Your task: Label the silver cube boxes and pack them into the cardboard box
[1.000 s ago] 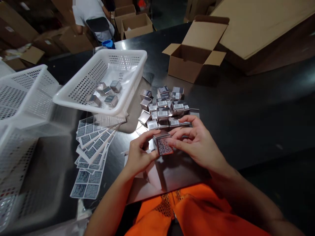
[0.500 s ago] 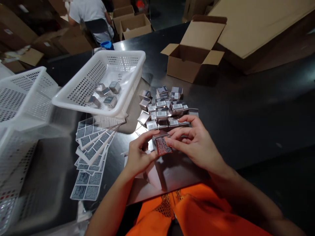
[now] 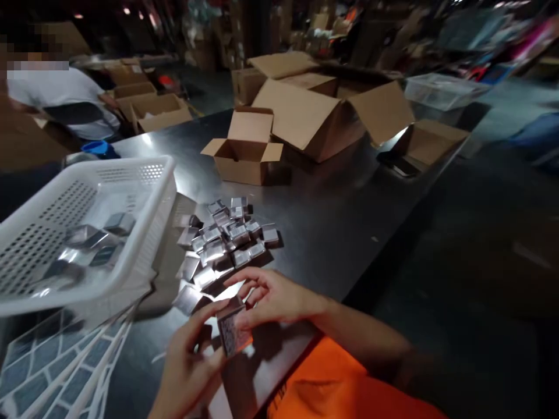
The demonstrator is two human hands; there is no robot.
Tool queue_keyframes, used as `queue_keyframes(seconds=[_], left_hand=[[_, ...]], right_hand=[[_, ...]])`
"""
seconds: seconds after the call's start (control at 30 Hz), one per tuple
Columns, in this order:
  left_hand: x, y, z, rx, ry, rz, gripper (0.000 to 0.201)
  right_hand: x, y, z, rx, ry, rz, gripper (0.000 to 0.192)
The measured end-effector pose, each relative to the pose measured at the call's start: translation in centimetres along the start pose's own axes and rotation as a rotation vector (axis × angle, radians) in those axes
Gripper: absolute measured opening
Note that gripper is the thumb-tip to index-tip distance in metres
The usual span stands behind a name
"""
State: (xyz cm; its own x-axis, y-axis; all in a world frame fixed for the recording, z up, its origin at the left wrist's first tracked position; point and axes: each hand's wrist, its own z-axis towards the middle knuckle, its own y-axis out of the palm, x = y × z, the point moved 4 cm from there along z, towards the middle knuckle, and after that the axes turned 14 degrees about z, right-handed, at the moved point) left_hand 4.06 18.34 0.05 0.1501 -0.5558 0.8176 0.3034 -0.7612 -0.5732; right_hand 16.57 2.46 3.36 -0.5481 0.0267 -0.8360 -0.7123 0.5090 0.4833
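Observation:
A small shiny box with a dark printed label on its front is held low over the near part of the table. My left hand grips it from the left, thumb below and forefinger along the top edge. On the other side, my right hand presses its thumb on the labelled face, with the fingers curled behind. Just beyond my hands lies a pile of similar small silver boxes. Sheets of dark square stickers are fanned out at the lower left, blurred by motion.
A white plastic basket at the left holds several small boxes. An open small carton and a large open carton stand farther back on the metal table. A person in a white shirt sits at the far left.
My view has swung to the right, so the table's things appear farther left and more cartons show. Both hands keep their hold on the small box.

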Motion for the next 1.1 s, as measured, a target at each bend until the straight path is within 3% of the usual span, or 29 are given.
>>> queue_keyframes(seconds=[0.1, 0.17, 0.33, 0.43, 0.57, 0.7, 0.8, 0.93, 1.1], left_hand=[[0.2, 1.0, -0.2, -0.019, 0.059, 0.092, 0.071], [0.8, 1.2, 0.0, -0.006, 0.06, 0.172, 0.078], [2.0, 0.1, 0.6, 0.151, 0.115, 0.288, 0.041], [1.8, 0.0, 0.5, 0.147, 0.191, 0.255, 0.039], [1.4, 0.8, 0.5, 0.124, 0.371, 0.345, 0.033], [1.4, 1.2, 0.7, 0.199, 0.501, 0.48, 0.027], [1.4, 1.0, 1.0, 0.236, 0.514, 0.519, 0.025], [1.8, 0.3, 0.9, 0.259, 0.544, 0.568, 0.026], [2.1, 0.2, 1.0, 0.247, 0.569, 0.627, 0.028]], right_hand=[[-0.5, -1.8, -1.2, 0.079, -0.047, -0.072, 0.074], [-1.5, -3.7, -2.3, 0.198, -0.152, -0.178, 0.067], [-7.5, -10.6, -4.2, 0.692, -0.548, -0.677, 0.054], [-12.4, -13.4, -1.3, 0.773, -0.66, -0.806, 0.055], [-19.4, -14.0, 6.7, 0.765, -0.737, -1.004, 0.053], [-23.6, -13.8, 14.2, 0.68, -0.618, -1.23, 0.045], [-24.5, -14.6, 16.6, 0.584, -0.415, -1.378, 0.035], [-24.3, -16.4, 14.6, 0.478, -0.183, -1.528, 0.03], [-22.7, -18.3, 7.3, 0.414, -0.077, -1.639, 0.037]])
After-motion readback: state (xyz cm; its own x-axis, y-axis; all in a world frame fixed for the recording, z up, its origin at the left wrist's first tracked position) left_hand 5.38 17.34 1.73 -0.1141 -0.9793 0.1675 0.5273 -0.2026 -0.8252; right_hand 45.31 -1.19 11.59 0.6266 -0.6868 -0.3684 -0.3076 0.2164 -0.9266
